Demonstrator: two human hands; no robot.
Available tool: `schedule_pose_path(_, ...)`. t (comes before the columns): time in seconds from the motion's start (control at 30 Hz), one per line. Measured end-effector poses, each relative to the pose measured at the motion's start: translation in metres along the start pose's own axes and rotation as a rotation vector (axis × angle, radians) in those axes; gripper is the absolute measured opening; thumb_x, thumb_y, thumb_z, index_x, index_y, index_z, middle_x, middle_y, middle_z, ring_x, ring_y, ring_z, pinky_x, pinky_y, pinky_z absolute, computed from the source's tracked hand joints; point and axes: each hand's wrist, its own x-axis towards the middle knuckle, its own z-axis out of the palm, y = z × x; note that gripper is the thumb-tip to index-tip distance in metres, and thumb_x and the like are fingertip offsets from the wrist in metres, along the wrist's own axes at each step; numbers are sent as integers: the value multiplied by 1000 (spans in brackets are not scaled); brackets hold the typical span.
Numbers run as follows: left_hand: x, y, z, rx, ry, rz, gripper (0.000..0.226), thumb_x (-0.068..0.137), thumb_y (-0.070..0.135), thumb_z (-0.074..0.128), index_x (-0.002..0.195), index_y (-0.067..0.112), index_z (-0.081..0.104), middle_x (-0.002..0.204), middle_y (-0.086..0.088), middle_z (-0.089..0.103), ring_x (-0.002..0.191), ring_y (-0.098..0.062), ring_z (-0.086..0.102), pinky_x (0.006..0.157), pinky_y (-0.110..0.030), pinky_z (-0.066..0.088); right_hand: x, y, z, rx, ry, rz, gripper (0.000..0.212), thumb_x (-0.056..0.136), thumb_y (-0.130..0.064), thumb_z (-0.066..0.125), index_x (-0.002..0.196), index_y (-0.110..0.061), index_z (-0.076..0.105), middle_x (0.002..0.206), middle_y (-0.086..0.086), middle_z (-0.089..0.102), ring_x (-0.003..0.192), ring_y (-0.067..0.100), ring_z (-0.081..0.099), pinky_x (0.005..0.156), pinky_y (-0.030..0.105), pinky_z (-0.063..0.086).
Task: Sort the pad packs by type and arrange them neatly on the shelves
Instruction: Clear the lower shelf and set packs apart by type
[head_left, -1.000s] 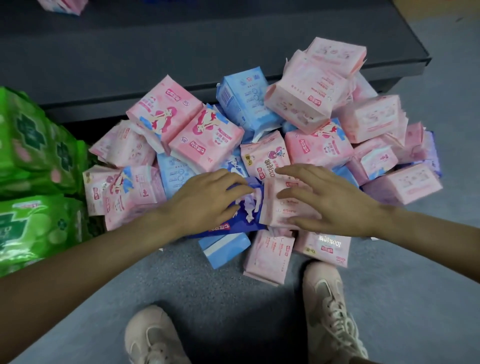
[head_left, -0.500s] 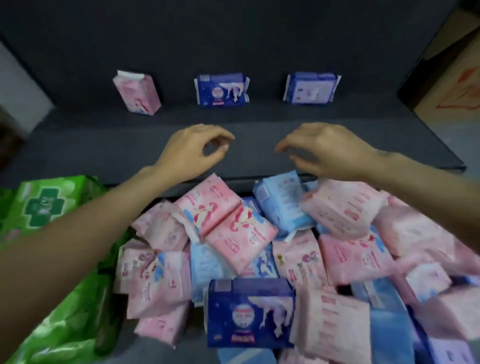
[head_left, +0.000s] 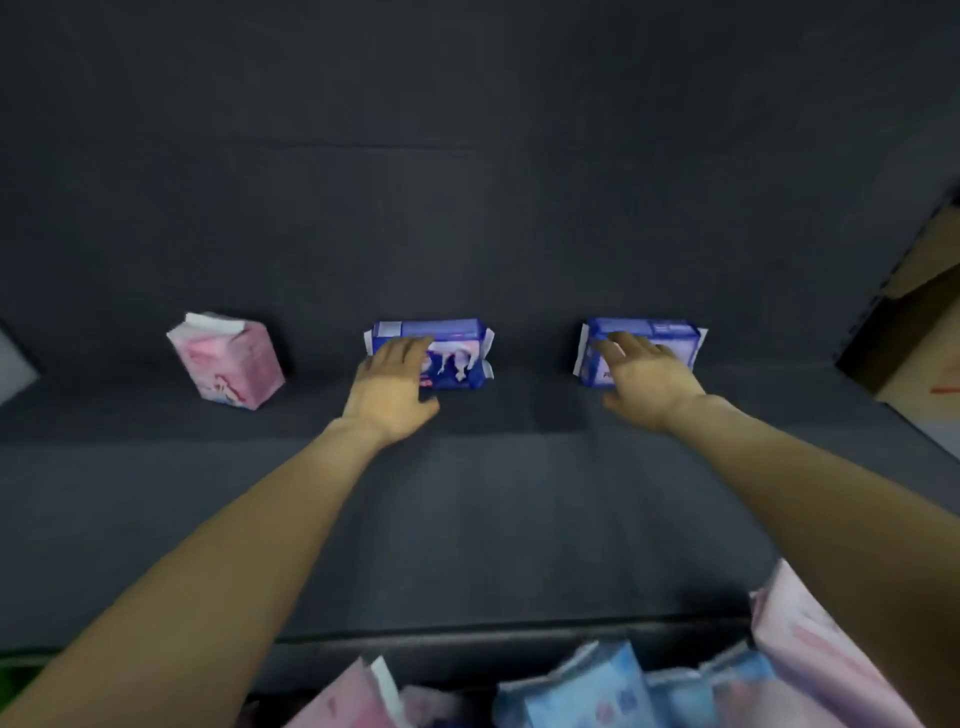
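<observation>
Dark grey shelf (head_left: 493, 493): only three packs placed. Centre-left, pink plastic pad pack (head_left: 228, 361) upright. Centre, left hand (head_left: 389, 387) spread, touching dark blue pad pack (head_left: 457, 353). Centre-right, right hand (head_left: 641, 376) spread on second dark blue pad pack (head_left: 670, 338); neither visibly gripped. Bottom edge, unsorted pink and light blue pack heap (head_left: 597, 686): most sorting left.

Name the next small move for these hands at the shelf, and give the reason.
Probably close each hand on its dark blue pack and slide the two together. The left hand lies open on the middle pack, the right hand on the right pack. Both look the same type, yet bare shelf separates them. The pink pack stands apart at left.
</observation>
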Motion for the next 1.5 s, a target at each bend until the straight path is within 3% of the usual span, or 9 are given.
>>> schedule_pose_path(0.17,36,0,12,221,-139,-66,98,84,41,62,152,17,-5,157,-5,15,144,-22,14,117,-45,9,39,18,16,143,-108,106,90,86,-33,64,152,-28,2,158,10,-7,146,31,1,117,43,11)
schedule_pose_path(0.3,51,-1,13,369,-29,-37,91,84,40,63,151,10,10,139,-7,35,129,-25,35,106,-36,29,50,30,33,85,-141,187,99,84,-25,67,152,-23,-4,148,11,19,131,32,35,102,39,32)
schedule_pose_path(0.4,50,1,15,367,-33,-21,63,85,33,63,139,13,35,132,-7,40,124,-25,38,98,-36,35,49,35,34,-205,-17,186,65,88,-20,58,144,-16,25,135,9,33,123,29,37,100,38,32)
schedule_pose_path(0.53,46,4,14,453,-18,21,61,86,37,63,135,19,33,140,-4,33,128,-25,31,96,-41,37,50,36,33,-230,-35,193,59,88,-9,54,137,-17,24,146,10,23,138,31,20,111,52,20)
schedule_pose_path(0.7,29,3,16,540,6,31,50,86,39,56,124,16,34,119,-2,58,110,-24,52,92,-36,34,36,37,27,-222,70,61,55,93,-28,51,140,-20,23,126,6,52,113,27,56,97,42,34)
schedule_pose_path(0.83,15,8,11,430,29,60,50,82,35,61,120,10,40,110,-8,62,104,-29,56,86,-35,40,9,31,11,-61,332,45,71,63,-38,77,124,-12,50,92,13,61,81,34,60,70,40,45)
schedule_pose_path(1.0,-20,15,-10,305,47,73,61,80,46,62,132,20,43,120,-5,62,109,-28,57,85,-34,41,-38,-1,-44,296,336,-7,69,73,-40,65,135,-25,38,110,7,56,102,31,52,72,34,38)
schedule_pose_path(1.2,-106,51,-78,-308,273,-54,58,72,44,70,121,20,49,116,-2,61,103,-29,56,76,-36,41,-127,-15,-96,1004,390,172,54,74,-32,70,122,-31,44,111,-10,61,97,18,58,87,36,47)
schedule_pose_path(1.5,-230,86,-137,-926,-48,-263,64,55,70,56,105,31,54,103,10,69,89,-10,67,89,-38,52,-268,-45,-138,1570,153,286,55,83,-36,69,130,-34,39,104,-21,63,88,1,67,73,23,52)
